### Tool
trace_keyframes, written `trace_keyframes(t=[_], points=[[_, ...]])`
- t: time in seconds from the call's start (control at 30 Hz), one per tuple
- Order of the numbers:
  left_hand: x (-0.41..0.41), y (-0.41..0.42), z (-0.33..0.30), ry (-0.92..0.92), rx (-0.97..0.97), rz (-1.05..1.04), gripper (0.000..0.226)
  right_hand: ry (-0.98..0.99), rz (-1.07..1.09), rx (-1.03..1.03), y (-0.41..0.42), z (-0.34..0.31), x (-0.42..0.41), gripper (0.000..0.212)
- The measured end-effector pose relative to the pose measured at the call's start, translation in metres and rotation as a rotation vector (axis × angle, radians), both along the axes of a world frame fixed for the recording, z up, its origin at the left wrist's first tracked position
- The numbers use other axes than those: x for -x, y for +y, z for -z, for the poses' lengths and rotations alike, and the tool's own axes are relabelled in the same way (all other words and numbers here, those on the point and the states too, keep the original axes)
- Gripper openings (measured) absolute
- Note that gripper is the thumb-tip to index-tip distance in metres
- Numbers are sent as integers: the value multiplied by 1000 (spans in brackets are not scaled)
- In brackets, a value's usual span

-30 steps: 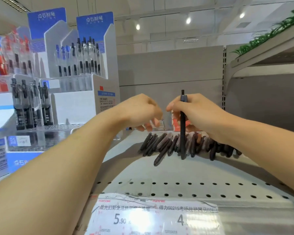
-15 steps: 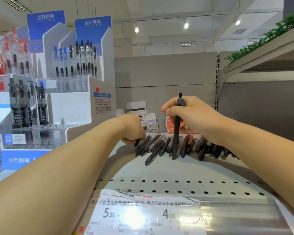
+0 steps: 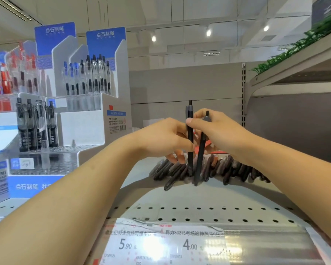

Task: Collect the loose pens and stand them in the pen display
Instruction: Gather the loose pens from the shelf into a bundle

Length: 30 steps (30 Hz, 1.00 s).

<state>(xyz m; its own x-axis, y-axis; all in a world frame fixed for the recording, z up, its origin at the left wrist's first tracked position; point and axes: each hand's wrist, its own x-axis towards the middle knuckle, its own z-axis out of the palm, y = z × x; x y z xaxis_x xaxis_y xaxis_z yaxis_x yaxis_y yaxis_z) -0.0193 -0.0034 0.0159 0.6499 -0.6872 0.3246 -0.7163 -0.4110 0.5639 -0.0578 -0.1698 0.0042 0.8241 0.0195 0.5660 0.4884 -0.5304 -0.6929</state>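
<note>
Since half a sec ago, left hand [image 3: 161, 139] came up off the pile w/ a second dark pen [image 3: 190, 138] and now meets right hand [image 3: 219, 131] in the middle of the frame.

Nearest, at the bottom edge: a clear plastic price strip [image 3: 180, 243] w/ paper tags that say 5.90 and 4.00. Just past it is the grey metal shelf w/ rows of round holes [image 3: 199, 214].

Both bare arms reach in from the lower corners. Left hand's fingers curl round the second dark pen, which stands straight up, its top poking above the hands. Right hand's thumb tip also presses on that pen up high. Right hand's fingers curl round a first dark pen [image 3: 200, 150], just beside and to the right, tilted a bit, tip down near the pile. So both hands hold tight, each on a pen.

Under the hands, mid frame, lies the pile of loose dark pens [image 3: 214, 169], flat on the shelf, side by side, some on top of others. Behind the hands sit some red and white boxes [image 3: 208, 144], mostly hidden.

Left side of the frame: the white and blue stepped pen display [image 3: 96, 127], w/ clear pens standing in rows on its upper steps. It is well apart from the hands. More stands w/ red packs [image 3: 0, 79] sit at the far left, blurry.

Far back: grey wall panels and ceiling lights up top. Upper right: another shelf w/ green fake plants [image 3: 298, 44].
</note>
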Motion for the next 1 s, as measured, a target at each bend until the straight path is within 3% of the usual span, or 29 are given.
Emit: trace_keyframes(t=[0.2,0.3,0.4,0.5,0.63,0.9,1.0], points=[[-7,7,-3,67,-115,41,24,-12,-37,47,-3,0,3,21],[-29,18,-2,-91,-112,-243,27,-7,-31,38,-3,-1,3,20],[-54,24,13,-202,-343,-530,25,2,-39,33,-1,-2,3,25],[-64,23,26,-58,-491,-574,24,4,-84,-9,-1,-5,3,28],[-68,13,25,-79,-562,-598,25,-12,-97,0,0,-6,5,32],[-67,23,20,129,-476,-578,16,-8,-143,-18,5,-5,13,28],[-53,24,10,80,-262,-524,19,11,-147,7,3,-4,11,21]])
